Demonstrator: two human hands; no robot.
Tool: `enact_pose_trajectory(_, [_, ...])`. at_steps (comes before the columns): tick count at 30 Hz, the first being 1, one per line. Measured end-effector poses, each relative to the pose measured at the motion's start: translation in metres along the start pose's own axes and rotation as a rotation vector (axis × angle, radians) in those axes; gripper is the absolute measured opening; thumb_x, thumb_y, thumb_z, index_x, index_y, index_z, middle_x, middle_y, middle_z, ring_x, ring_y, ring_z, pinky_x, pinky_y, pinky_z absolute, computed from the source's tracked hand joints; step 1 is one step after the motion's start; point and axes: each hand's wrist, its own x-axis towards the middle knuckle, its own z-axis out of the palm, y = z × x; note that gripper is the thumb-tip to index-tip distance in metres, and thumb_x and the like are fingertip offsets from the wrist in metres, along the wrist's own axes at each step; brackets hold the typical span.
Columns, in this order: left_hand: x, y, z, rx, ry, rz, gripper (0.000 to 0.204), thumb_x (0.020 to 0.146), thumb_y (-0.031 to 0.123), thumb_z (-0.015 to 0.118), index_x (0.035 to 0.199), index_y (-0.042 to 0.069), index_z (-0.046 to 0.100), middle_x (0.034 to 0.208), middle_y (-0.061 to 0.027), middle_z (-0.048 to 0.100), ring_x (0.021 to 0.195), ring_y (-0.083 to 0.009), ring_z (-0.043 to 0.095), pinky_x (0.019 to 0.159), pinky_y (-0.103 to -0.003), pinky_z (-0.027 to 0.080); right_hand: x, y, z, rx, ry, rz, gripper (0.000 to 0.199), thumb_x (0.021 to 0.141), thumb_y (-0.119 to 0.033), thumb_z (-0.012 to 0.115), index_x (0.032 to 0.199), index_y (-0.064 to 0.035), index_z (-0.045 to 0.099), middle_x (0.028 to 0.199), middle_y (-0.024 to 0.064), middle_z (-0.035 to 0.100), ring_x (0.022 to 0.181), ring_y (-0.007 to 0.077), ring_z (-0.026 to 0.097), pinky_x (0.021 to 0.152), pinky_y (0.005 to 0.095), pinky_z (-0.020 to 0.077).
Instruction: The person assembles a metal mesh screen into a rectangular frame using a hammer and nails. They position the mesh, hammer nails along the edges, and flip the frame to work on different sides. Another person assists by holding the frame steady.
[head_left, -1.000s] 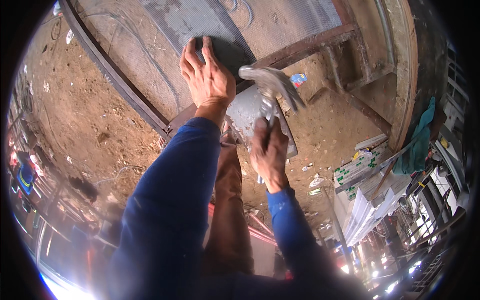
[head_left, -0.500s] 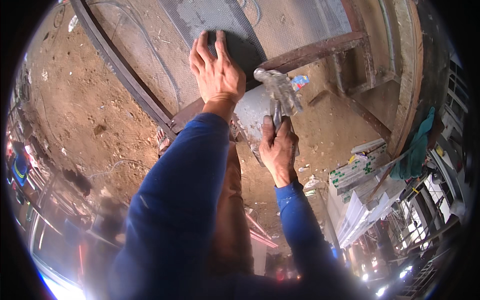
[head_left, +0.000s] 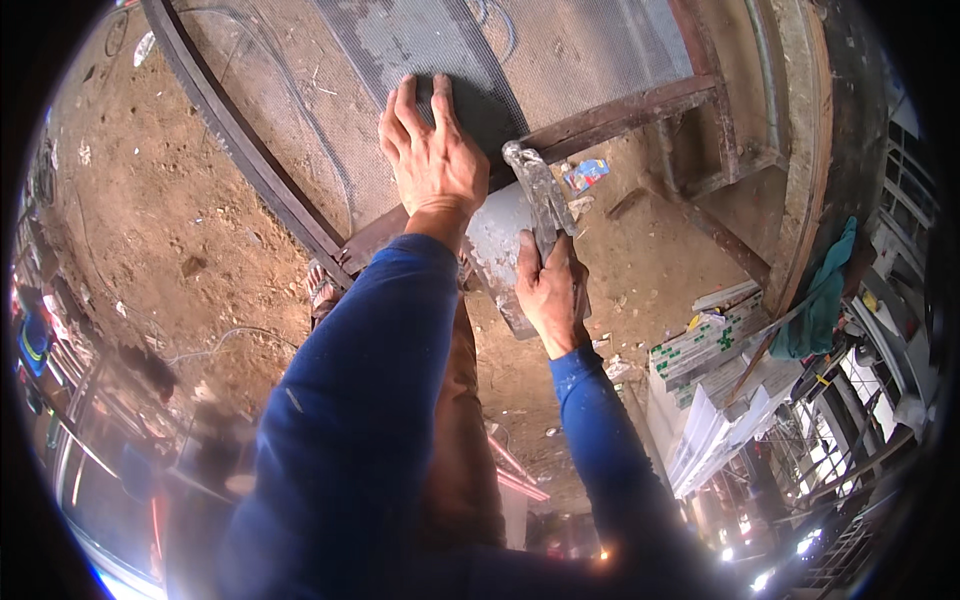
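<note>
My left hand point(head_left: 436, 160) lies with its fingers stretched out and slightly apart on a dark grey mesh strip point(head_left: 405, 40), its heel close to the brown metal frame's near bar point(head_left: 620, 120). The fingers of my right hand point(head_left: 552, 295) are wrapped round a worn grey metal hammer point(head_left: 540, 190), with the thumb along it. The hammer's rounded end is beside the corner of the bar, just right of my left hand; whether it touches is unclear. Below the tool, a scuffed grey metal plate point(head_left: 497, 225) is partly covered by my right hand.
The frame's curved left bar point(head_left: 240, 135) crosses bare dirt ground point(head_left: 200, 200). Right of the hammer lies a small blue packet point(head_left: 586, 176). Further right are rusty legs point(head_left: 720, 230), stacked white profiles point(head_left: 710, 340) and a green cloth point(head_left: 825, 300). A thin cable point(head_left: 310, 110) runs under the mesh.
The hammer was smeared by motion and fanned toward the right; now it shows more sharply, closer to the bar. My right hand has shifted slightly left. My left hand keeps its place on the mesh.
</note>
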Motion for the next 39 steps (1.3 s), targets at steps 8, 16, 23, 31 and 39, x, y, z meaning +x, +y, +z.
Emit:
enact_pose_trajectory(8, [0.001, -0.002, -0.001, 0.000, -0.016, -0.012, 0.063, 0.100, 0.015, 0.060, 0.162, 0.013, 0.051, 0.170, -0.0221, 0.036, 0.159, -0.0462, 0.032, 0.133, -0.060, 0.023, -0.013, 0.015, -0.005, -0.013, 0.185, -0.254, 0.020, 0.113, -0.024, 0.063, 0.106, -0.0087, 0.074, 0.072, 0.0129, 0.067, 0.062, 0.0326, 0.068, 0.060, 0.0445, 0.0544])
enact_pose_trajectory(16, [0.000, -0.004, -0.006, 0.011, -0.055, -0.004, 0.065, 0.102, 0.017, 0.058, 0.165, 0.014, 0.046, 0.172, -0.0225, 0.033, 0.161, -0.0461, 0.029, 0.134, -0.060, 0.020, -0.008, 0.019, 0.012, 0.081, 0.048, -0.050, 0.030, 0.107, -0.022, 0.071, 0.124, 0.0022, 0.066, 0.100, 0.0264, 0.077, 0.087, 0.0480, 0.076, 0.074, 0.0515, 0.0617])
enact_pose_trajectory(23, [0.000, 0.003, -0.006, 0.054, -0.099, -0.055, 0.058, 0.109, 0.015, 0.049, 0.167, 0.016, 0.044, 0.175, -0.0215, 0.028, 0.160, -0.0472, 0.028, 0.132, -0.061, 0.021, -0.079, 0.018, 0.027, 0.706, 0.317, 0.593, 0.033, 0.114, -0.038, 0.069, 0.108, -0.0081, 0.058, 0.070, -0.0013, 0.051, 0.055, 0.0113, 0.048, 0.048, 0.0297, 0.0392])
enact_pose_trajectory(31, [-0.017, 0.011, -0.028, -0.098, -0.131, 0.389, 0.066, 0.109, 0.036, 0.066, 0.162, 0.005, 0.045, 0.163, -0.0249, 0.043, 0.139, -0.0445, 0.046, 0.119, -0.062, 0.033, -0.175, 0.012, 0.008, 0.698, 0.290, 0.882, 0.047, 0.112, -0.045, 0.069, 0.107, 0.0018, 0.063, 0.079, 0.0103, 0.065, 0.067, 0.0220, 0.058, 0.061, 0.0430, 0.0479])
enact_pose_trajectory(39, [-0.020, 0.029, -0.017, 0.005, -0.243, 0.593, 0.063, 0.101, 0.038, 0.081, 0.145, -0.002, 0.062, 0.123, -0.0246, 0.061, 0.113, -0.0421, 0.061, 0.100, -0.051, 0.053, -0.224, 0.011, -0.009, 0.550, 0.130, 0.760, 0.042, 0.111, -0.041, 0.071, 0.103, -0.0012, 0.062, 0.073, 0.0100, 0.061, 0.059, 0.0207, 0.057, 0.055, 0.0406, 0.0466])
